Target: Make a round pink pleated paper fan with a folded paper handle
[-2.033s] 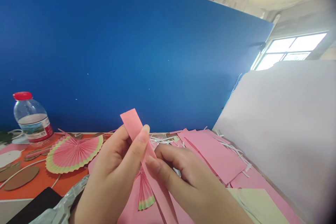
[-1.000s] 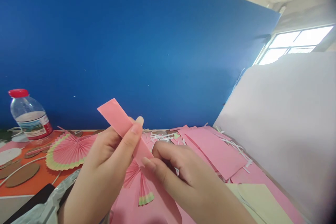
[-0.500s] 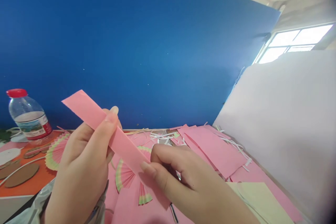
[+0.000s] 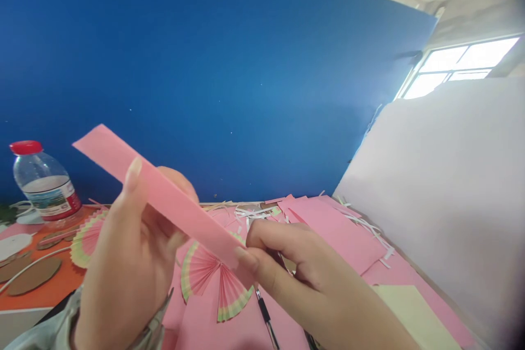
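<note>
A folded-looking pink paper strip (image 4: pixel 164 191) slants across the middle of the view, its free end up at the left. My left hand (image 4: pixel 127 251) holds it loosely, thumb at the lower edge and fingers curled behind. Between thumb and bent forefinger, my right hand (image 4: pixel 299 273) pinches the lower right end. Below the strip, a pleated pink paper fan (image 4: pixel 233 298) with a yellow-green rim lies on pink paper, partly covered by the strip. A black pen (image 4: pixel 263 309) lies beside the fan, near my right hand.
At the left stand a red-capped bottle (image 4: pixel 45 186) and another pleated fan (image 4: pixel 88 238), near brown discs (image 4: pixel 35 276). Pink sheets (image 4: pixel 336 229), white paper scraps (image 4: pixel 256 211) and a pale yellow sheet (image 4: pixel 410 311) lie to the right. A blue panel (image 4: pixel 229 76) rises behind.
The strip has shifted up and left. My left thumb has slid left along it and the left fingers have loosened. My right hand, still pinching the end, has moved slightly right.
</note>
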### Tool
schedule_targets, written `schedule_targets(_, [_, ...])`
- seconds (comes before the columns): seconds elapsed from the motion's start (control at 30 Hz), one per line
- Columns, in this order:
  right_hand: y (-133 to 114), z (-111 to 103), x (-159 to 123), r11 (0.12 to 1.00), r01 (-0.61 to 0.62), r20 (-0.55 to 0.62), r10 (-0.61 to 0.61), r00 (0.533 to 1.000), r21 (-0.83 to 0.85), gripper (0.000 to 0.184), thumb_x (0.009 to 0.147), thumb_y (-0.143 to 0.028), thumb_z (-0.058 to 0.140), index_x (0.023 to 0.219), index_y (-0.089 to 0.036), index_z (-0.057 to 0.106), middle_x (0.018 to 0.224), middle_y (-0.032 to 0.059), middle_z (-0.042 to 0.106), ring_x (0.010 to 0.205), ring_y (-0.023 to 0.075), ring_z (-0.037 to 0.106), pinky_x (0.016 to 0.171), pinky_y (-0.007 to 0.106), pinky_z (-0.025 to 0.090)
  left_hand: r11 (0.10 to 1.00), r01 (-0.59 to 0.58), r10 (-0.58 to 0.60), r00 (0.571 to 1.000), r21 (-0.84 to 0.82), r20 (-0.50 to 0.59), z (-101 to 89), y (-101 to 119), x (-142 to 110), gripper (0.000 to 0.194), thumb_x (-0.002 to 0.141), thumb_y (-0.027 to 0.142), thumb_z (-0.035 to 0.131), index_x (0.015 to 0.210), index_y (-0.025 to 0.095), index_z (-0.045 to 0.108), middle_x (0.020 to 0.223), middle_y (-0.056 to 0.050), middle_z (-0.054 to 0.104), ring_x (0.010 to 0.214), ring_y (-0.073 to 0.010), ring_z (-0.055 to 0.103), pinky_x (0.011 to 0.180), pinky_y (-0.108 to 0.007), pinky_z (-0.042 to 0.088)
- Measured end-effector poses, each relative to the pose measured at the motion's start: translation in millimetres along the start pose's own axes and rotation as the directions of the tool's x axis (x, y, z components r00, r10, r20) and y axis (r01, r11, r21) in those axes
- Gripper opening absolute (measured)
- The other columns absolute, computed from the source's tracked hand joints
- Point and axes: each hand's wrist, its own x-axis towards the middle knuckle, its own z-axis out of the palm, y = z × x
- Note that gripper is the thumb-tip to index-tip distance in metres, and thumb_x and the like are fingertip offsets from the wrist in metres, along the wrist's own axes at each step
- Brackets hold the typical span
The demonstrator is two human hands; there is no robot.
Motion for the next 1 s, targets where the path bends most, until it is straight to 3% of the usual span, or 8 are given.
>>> schedule_targets(0.13, [-7, -2, 1, 0.993, 0.074, -0.035, -0.071, 0.997, 0.09, 0.031, 0.095, -0.027, 0.039, 0.065, -0.02, 0.044, 0.06, -0.0052, 0.041, 0.054, 0.0084, 0.038, 0.048, 0.022, 0.029, 0.986, -0.076, 0.027, 0.949, 0.146, 0.314, 9.6, -5, -13, 0.023, 0.083, 0.043, 0.058, 0.07, 0.025, 0.062, 0.059, 0.003, 0.053, 0.051, -0.0098, 0.048, 0.043, -0.018, 0.039])
schedule_targets(0.23, [-10, -1, 1, 0.987, 0.129, -0.071, -0.122, 0.99, 0.094, 0.03, 0.095, -0.021, 0.036, 0.065, -0.02, 0.04, 0.062, -0.0051, 0.042, 0.054, 0.0079, 0.038, 0.048, 0.022, 0.03, 0.941, -0.239, 0.127, 0.907, 0.24, 0.402, 9.4, -7, -16, 0.029, 0.089, 0.033, 0.054, 0.063, 0.023, 0.06, 0.058, 0.004, 0.051, 0.05, -0.0077, 0.044, 0.044, -0.016, 0.038])
schedule_targets(0.3, [-10, 1, 0, 0.99, 0.134, -0.101, -0.129, 0.987, 0.045, 0.032, 0.093, -0.02, 0.038, 0.062, -0.019, 0.035, 0.059, -0.0061, 0.038, 0.052, 0.0076, 0.034, 0.047, 0.022, 0.028, 0.942, -0.224, 0.127, 0.926, 0.249, 0.355, 7.1, -8, -15, 0.03, 0.089, 0.033, 0.054, 0.061, 0.022, 0.057, 0.059, 0.004, 0.049, 0.051, -0.0074, 0.043, 0.046, -0.015, 0.039])
schedule_targets(0.43, [-8, 1, -1, 0.997, 0.051, -0.088, -0.057, 0.995, -0.064, 0.034, 0.088, -0.018, 0.046, 0.059, -0.019, 0.027, 0.054, -0.0069, 0.032, 0.05, 0.0077, 0.031, 0.043, 0.023, 0.022, 0.981, -0.026, 0.005, 0.995, 0.193, 0.104, 1.8, -7, -7, 0.022, 0.084, 0.041, 0.059, 0.071, 0.024, 0.062, 0.056, 0.005, 0.052, 0.05, -0.0077, 0.044, 0.046, -0.014, 0.04])
schedule_targets(0.57, [-6, -5, -4, 0.997, 0.041, 0.001, -0.041, 0.999, -0.072, 0.03, 0.086, -0.014, 0.046, 0.061, -0.019, 0.029, 0.056, -0.0073, 0.033, 0.052, 0.007, 0.032, 0.044, 0.022, 0.023, 0.98, -0.095, 0.122, 0.981, 0.174, -0.151, -3.6, 0, 7, 0.02, 0.082, 0.028, 0.062, 0.063, 0.021, 0.064, 0.063, 0.004, 0.06, 0.059, -0.0063, 0.051, 0.052, -0.01, 0.043])
schedule_targets(0.67, [-3, -12, -8, 0.999, 0.04, 0.09, -0.038, 0.995, -0.022, 0.028, 0.088, -0.015, 0.044, 0.063, -0.019, 0.033, 0.058, -0.0081, 0.038, 0.052, 0.0064, 0.033, 0.045, 0.021, 0.024, 0.978, -0.103, 0.131, 0.98, 0.179, -0.151, -11.6, 3, 18, 0.021, 0.084, 0.027, 0.06, 0.065, 0.02, 0.065, 0.06, 0.004, 0.059, 0.055, -0.0065, 0.052, 0.05, -0.013, 0.045])
schedule_targets(0.8, [5, -19, -14, 0.999, 0.034, 0.12, -0.033, 0.992, -0.006, 0.025, 0.091, -0.02, 0.044, 0.066, -0.021, 0.039, 0.06, -0.0081, 0.039, 0.054, 0.0065, 0.035, 0.046, 0.022, 0.025, 0.967, -0.223, 0.244, 0.95, 0.12, -0.197, -23.7, 3, 29, 0.015, 0.083, 0.025, 0.064, 0.07, 0.017, 0.065, 0.057, 0.003, 0.063, 0.051, -0.0086, 0.058, 0.049, -0.017, 0.049])
schedule_targets(1.0, [5, -22, -13, 0.999, 0.03, 0.165, -0.025, 0.986, -0.029, 0.027, 0.091, -0.019, 0.043, 0.065, -0.02, 0.034, 0.06, -0.0078, 0.034, 0.054, 0.0067, 0.031, 0.046, 0.022, 0.024, 0.957, -0.285, 0.291, 0.939, 0.059, -0.183, -27.7, 0, 33, 0.017, 0.085, 0.02, 0.06, 0.069, 0.015, 0.063, 0.053, 0.004, 0.063, 0.046, -0.0078, 0.06, 0.046, -0.016, 0.05])
